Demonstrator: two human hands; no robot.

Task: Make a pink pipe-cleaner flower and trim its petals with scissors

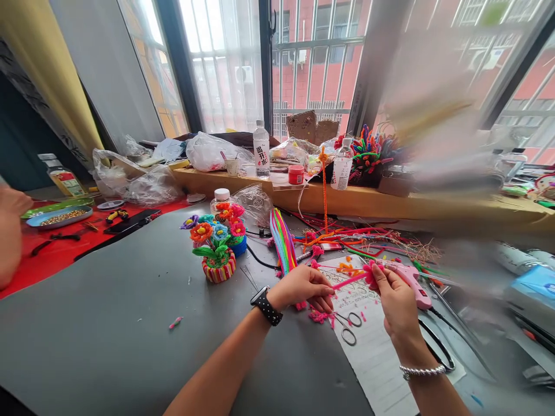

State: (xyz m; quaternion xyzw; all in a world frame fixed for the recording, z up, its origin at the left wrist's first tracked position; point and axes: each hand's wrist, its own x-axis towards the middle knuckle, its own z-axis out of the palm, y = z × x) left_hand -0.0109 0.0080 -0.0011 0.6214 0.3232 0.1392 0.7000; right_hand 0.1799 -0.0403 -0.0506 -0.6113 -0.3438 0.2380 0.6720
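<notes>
My left hand (301,287), with a dark watch on its wrist, pinches one end of a pink pipe cleaner (350,281). The pipe cleaner's other end runs into pink petal-like loops (370,274), which the fingers of my right hand (396,300) grip. Below my hands, small scissors (348,329) rest partly on a written sheet of paper (368,352), among pink fuzzy scraps (318,316). A pink glue gun (411,280) lies just behind my right hand. To the left of my left hand is a bundle of multicoloured pipe cleaners (282,240).
A striped pot with pipe-cleaner flowers (219,266) stands left of centre. An orange pipe-cleaner stem (325,190) stands upright. Bottles (261,150) and plastic bags line the ledge. Another person's arm (9,237) shows at far left, beside a bead tray (63,217). The right side is blurred.
</notes>
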